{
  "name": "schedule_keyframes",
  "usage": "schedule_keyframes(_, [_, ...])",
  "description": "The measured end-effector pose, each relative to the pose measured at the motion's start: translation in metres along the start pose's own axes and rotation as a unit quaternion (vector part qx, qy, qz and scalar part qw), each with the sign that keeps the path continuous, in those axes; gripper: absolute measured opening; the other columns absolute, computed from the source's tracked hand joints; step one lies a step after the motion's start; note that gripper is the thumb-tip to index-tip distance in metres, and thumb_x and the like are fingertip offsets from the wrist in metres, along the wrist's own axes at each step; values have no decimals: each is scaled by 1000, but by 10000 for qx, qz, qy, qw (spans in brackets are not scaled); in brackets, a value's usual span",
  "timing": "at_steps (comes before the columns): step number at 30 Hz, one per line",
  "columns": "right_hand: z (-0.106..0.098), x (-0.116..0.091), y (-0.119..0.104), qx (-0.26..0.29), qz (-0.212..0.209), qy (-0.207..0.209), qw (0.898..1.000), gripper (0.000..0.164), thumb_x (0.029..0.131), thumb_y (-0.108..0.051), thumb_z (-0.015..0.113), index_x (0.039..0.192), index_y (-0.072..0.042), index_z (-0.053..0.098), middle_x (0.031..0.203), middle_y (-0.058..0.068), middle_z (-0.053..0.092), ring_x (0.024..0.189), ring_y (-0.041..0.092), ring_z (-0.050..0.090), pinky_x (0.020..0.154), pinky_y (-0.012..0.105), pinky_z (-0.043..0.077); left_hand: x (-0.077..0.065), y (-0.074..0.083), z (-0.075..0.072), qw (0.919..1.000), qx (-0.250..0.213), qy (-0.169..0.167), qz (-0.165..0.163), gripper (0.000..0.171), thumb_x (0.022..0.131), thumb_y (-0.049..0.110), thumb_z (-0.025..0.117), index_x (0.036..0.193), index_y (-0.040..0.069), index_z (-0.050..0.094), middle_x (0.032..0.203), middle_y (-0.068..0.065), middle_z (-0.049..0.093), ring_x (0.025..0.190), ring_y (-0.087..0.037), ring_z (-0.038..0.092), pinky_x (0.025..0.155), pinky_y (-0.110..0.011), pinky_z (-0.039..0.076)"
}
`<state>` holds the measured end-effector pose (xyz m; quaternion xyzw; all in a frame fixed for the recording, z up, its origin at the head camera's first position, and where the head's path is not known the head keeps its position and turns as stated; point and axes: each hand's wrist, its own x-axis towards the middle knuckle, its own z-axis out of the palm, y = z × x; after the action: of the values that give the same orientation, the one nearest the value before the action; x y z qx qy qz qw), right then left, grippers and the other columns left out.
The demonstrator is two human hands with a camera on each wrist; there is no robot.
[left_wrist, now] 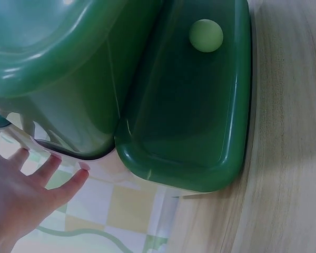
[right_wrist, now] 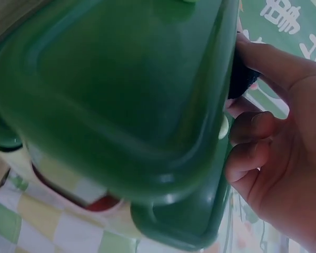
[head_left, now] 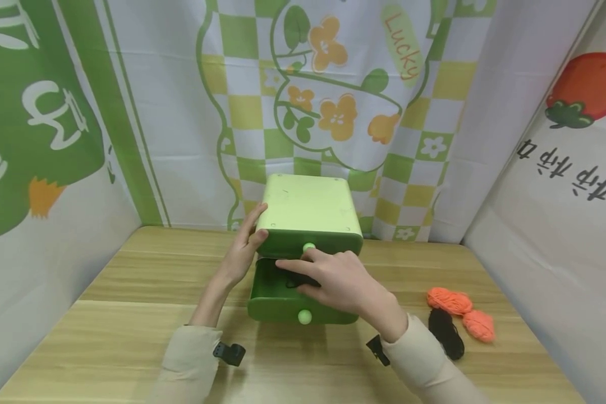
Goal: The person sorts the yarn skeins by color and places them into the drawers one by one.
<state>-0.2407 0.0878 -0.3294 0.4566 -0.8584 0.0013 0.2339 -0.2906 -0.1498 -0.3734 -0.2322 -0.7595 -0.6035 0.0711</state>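
A small cabinet with a pale green top [head_left: 310,202] and dark green drawers stands on the table. The drawer below the top one [head_left: 267,308] is pulled out. My left hand [head_left: 242,247] rests along the cabinet's left side, fingers fairly straight and thumb by the front corner; the left wrist view shows this hand [left_wrist: 37,195] with fingers spread at the side wall. Over the open drawer, my right hand [head_left: 340,280] pinches a black yarn bundle [head_left: 303,279], index finger stretched out. In the right wrist view the black yarn [right_wrist: 242,76] sits between thumb and fingers, partly hidden behind the drawer front.
On the table [head_left: 106,320] to the right lie two orange yarn bundles [head_left: 449,301] and another black yarn bundle [head_left: 445,334]. Beneath the open drawer is a closed bottom drawer [left_wrist: 184,110] with a round knob [left_wrist: 206,36]. A printed curtain [head_left: 252,112] hangs close behind the cabinet.
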Motion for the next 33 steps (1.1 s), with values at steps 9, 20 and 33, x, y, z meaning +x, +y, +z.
schedule_keyframes(9, [7, 7, -9, 61, 142, -102, 9998, 49, 87, -39, 76, 133, -39, 62, 94, -10, 64, 52, 5, 49, 40, 18, 24, 0, -2, 2, 10000, 10, -41, 8, 68, 104, 52, 39, 160, 23, 15, 169, -7, 1, 148, -45, 18, 106, -78, 26])
schedule_keyframes(20, [10, 9, -11, 292, 356, -131, 9989, 40, 89, -35, 74, 129, -34, 66, 100, -11, 67, 52, 0, 47, 39, 15, 25, -1, 1, 2, 10000, -8, -19, 8, 68, 104, 51, 39, 160, 21, 14, 169, -9, 0, 149, -47, 11, 107, -79, 21])
schedule_keyframes(33, [1, -4, -3, 578, 345, 190, 9976, 31, 91, -27, 73, 122, -28, 71, 96, -11, 65, 45, -1, 31, 39, 15, 18, 0, 0, 2, 10000, 6, 47, 83, 67, 105, 50, 39, 160, 20, 16, 169, -6, 1, 151, -45, 8, 111, -77, 16])
